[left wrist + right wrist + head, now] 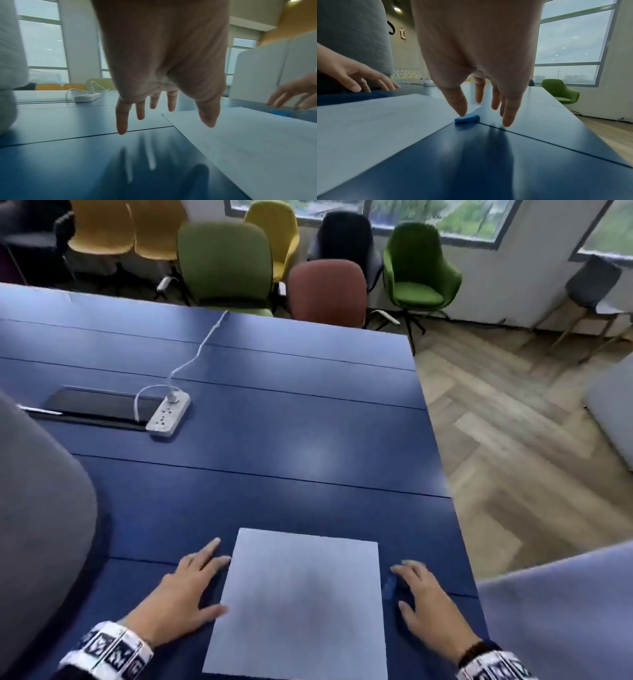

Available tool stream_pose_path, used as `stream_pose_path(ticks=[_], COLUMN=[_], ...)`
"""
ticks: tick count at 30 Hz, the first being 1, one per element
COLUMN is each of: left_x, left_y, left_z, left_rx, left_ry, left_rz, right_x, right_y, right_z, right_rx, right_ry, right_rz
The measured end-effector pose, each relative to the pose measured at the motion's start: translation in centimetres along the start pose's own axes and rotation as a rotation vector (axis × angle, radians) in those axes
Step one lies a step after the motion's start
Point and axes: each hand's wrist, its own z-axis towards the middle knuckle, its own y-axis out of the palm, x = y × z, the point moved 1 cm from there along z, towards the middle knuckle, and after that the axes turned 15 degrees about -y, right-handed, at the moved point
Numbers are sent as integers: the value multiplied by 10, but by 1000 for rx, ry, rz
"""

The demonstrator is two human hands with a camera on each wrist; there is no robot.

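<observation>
The table [274, 440] is deep blue, ruled with thin dark seams. The sheet of paper [298, 604] is plain white with a bluish cast, and the small lump [467, 118] is bright blue. The power strip [168, 414] and its cable [197, 356] are white. The yellow chairs [102, 227] are mustard; the others are an olive chair [224, 265], a brick-red chair [327, 290] and a bright green armchair [416, 268]. The floor [513, 440] is pale wood in herringbone. The wristbands [109, 652] carry black-and-white square markers.

wall sign [402, 33]: perhaps letter "I", blurred | wristband [109, 652]: marker patterns, no words | paper [298, 594]: blank
</observation>
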Motion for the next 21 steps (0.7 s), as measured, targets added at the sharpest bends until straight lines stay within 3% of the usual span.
stream_pose_path(ticks=[5,12,21], left_x=[-3,-6,-3], left_y=[0,13,15], left_z=[32,46,41], left_rx=[-46,-43,-46], left_ry=[52,99,107], left_rz=[160,293,252], right_x=[10,23,10], right_y=[19,34,28], right_z=[12,14,22], right_rx=[-72,-21,-13], right_ry=[-73,-132,-84], right_rz=[-125,-214,-218])
